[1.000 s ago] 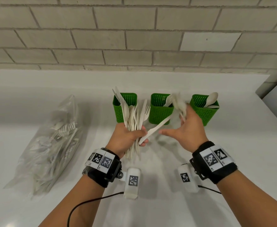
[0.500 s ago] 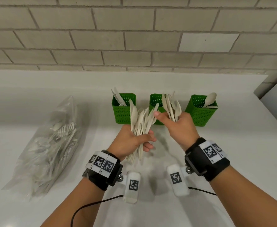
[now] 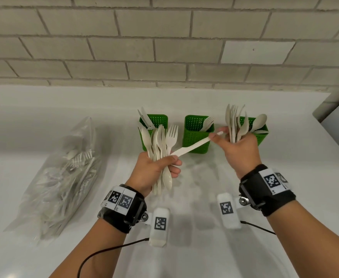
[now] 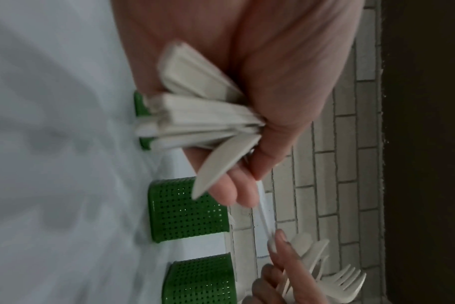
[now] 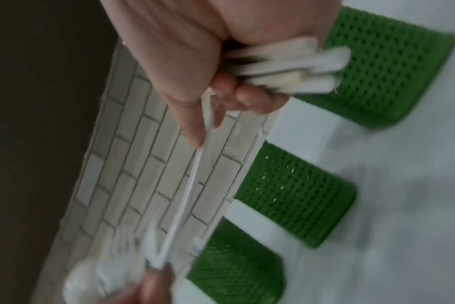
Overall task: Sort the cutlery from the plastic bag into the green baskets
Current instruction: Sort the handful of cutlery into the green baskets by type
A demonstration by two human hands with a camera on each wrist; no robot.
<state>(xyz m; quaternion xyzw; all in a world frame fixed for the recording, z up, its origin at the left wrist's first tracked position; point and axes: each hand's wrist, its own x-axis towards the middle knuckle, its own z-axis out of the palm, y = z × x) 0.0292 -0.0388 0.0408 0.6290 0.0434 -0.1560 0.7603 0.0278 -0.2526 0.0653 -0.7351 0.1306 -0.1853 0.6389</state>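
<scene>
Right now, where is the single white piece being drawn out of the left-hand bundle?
In the head view, the white piece spans the gap between the left hand and right hand, in front of the middle green basket, pinched at its upper end by the right fingers.

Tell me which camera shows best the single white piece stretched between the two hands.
The head view: the white piece lies full length and broadside, from the left hand to the right hand, which pinches its end. Both wrist views show it only as a thin, blurred edge-on strip.
</scene>
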